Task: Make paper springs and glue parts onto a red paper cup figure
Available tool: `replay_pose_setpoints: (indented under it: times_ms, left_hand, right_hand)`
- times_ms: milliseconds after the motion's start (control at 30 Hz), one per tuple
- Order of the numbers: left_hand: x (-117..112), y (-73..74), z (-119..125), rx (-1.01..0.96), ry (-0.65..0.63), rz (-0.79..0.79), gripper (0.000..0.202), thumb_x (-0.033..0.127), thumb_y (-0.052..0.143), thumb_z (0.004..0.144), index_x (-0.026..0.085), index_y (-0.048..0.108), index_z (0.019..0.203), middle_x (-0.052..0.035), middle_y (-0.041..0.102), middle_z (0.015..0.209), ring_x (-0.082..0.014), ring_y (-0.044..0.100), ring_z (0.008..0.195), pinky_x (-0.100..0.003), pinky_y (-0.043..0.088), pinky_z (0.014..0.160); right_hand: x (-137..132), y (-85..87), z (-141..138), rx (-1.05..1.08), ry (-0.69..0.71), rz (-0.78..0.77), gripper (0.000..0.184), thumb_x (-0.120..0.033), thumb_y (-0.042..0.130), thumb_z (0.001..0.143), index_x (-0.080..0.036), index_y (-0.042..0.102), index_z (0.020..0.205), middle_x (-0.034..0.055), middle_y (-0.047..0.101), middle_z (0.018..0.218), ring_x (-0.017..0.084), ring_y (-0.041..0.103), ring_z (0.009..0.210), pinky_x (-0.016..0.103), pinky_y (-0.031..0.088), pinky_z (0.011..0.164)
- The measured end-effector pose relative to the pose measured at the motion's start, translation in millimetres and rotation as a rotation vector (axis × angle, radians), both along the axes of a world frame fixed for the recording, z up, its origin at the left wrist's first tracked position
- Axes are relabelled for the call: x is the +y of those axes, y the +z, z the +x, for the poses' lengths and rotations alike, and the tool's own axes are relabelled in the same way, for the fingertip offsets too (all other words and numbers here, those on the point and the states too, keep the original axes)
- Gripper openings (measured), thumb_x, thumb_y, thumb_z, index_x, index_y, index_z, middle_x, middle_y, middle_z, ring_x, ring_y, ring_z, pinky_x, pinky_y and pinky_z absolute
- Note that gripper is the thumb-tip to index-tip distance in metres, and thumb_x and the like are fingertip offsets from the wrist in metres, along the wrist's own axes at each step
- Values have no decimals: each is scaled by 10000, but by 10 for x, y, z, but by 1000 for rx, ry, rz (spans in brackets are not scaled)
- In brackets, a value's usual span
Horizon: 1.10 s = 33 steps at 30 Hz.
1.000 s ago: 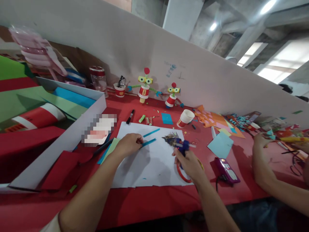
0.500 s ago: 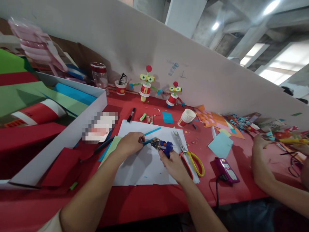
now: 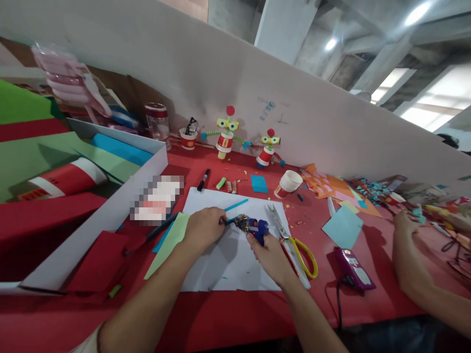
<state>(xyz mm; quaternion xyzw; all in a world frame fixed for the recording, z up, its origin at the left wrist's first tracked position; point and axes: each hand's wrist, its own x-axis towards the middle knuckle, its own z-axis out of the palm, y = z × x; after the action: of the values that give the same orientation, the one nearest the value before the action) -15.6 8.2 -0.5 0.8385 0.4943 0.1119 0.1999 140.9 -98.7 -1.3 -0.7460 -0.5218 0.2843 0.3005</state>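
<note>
My left hand (image 3: 203, 228) is closed in a pinch on the end of a blue paper strip (image 3: 231, 220) that lies on a white sheet (image 3: 235, 255). My right hand (image 3: 270, 252) grips a small blue glue gun (image 3: 253, 225), its messy nozzle touching the strip right next to my left fingers. A second blue strip (image 3: 236, 205) lies just beyond. Yellow-and-red-handled scissors (image 3: 294, 241) rest on the sheet's right edge, beside my right hand.
A white box (image 3: 103, 211) of coloured paper stands at the left. Two paper-cup robot figures (image 3: 225, 133), a jar (image 3: 157, 122), a marker (image 3: 203, 179) and a paper cup (image 3: 287, 183) sit further back. A purple device (image 3: 353, 268) and another person's hand (image 3: 405, 235) are at the right.
My right hand carried the glue gun left from above the scissors to the strip held by my left hand. The scissors became uncovered. My left hand stayed on the strip.
</note>
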Motion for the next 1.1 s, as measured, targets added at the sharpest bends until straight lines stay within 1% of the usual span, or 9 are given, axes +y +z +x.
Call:
replay_pose_setpoints:
  times_ms: [300, 500, 600, 733, 833, 933, 967, 1033, 1100]
  left_hand:
    - [14, -35, 8, 53, -17, 19, 229, 184, 473, 740, 237, 686, 803, -55, 712, 898, -238, 632, 829, -298, 403, 646]
    - [12, -11, 14, 33, 8, -34, 222, 191, 484, 745, 242, 688, 817, -48, 712, 925, -234, 631, 848, -299, 414, 670]
    - [8, -7, 18, 26, 19, -62, 218, 187, 491, 738, 244, 688, 811, -41, 713, 909, -225, 632, 831, -291, 415, 658]
    - [31, -21, -3, -43, 38, -101, 240, 167, 479, 731, 238, 692, 819, -39, 717, 896, -214, 631, 824, -274, 406, 632]
    - [72, -17, -27, -173, 21, -146, 204, 170, 485, 719, 221, 678, 759, -40, 714, 830, -206, 633, 791, -275, 417, 642]
    - [96, 23, -34, -371, 55, -256, 130, 199, 522, 700, 220, 650, 707, -16, 694, 720, -190, 635, 735, -278, 440, 658]
    - [96, 43, -33, -452, 70, -319, 107, 214, 536, 694, 219, 643, 701, -6, 682, 685, -186, 635, 719, -279, 447, 661]
    - [84, 84, -27, -631, 81, -465, 83, 244, 561, 687, 209, 633, 705, 7, 664, 647, -175, 635, 696, -281, 458, 678]
    - [65, 117, -26, -807, 62, -600, 92, 266, 591, 677, 195, 628, 722, 9, 661, 656, -159, 634, 679, -284, 463, 706]
  right_hand:
    - [27, 37, 67, -86, -23, -15, 350, -442, 456, 873, -168, 635, 999, 19, 616, 625, 180, 566, 595, 255, 382, 565]
    - [47, 142, 147, -246, -56, -64, 340, -408, 457, 879, -155, 615, 1044, 104, 689, 900, 242, 637, 855, 278, 417, 683]
    - [37, 212, 326, -419, -130, -111, 357, -400, 418, 904, -130, 585, 1066, 158, 674, 989, 277, 630, 942, 297, 410, 728]
    - [-8, 239, 709, -635, -271, -234, 366, -384, 365, 927, -95, 525, 1087, 195, 649, 996, 304, 632, 915, 324, 405, 697]
    - [-61, 204, 953, -754, -318, -307, 330, -303, 386, 917, -64, 500, 1113, 221, 611, 1059, 311, 616, 942, 341, 412, 724]
    - [-110, 189, 1042, -821, -337, -336, 313, -185, 456, 857, -22, 513, 1118, 258, 580, 1089, 349, 568, 1019, 396, 403, 814]
    - [-115, 195, 1026, -843, -348, -300, 327, -146, 479, 824, -24, 517, 1126, 266, 561, 1124, 370, 533, 1070, 430, 387, 854]
    - [-92, 219, 922, -823, -328, -114, 388, -92, 507, 765, -69, 520, 1152, 247, 508, 1223, 386, 443, 1176, 489, 344, 928]
    - [-8, 240, 737, -587, -209, 163, 407, -112, 532, 755, -149, 521, 1160, 179, 504, 1257, 326, 433, 1200, 476, 348, 965]
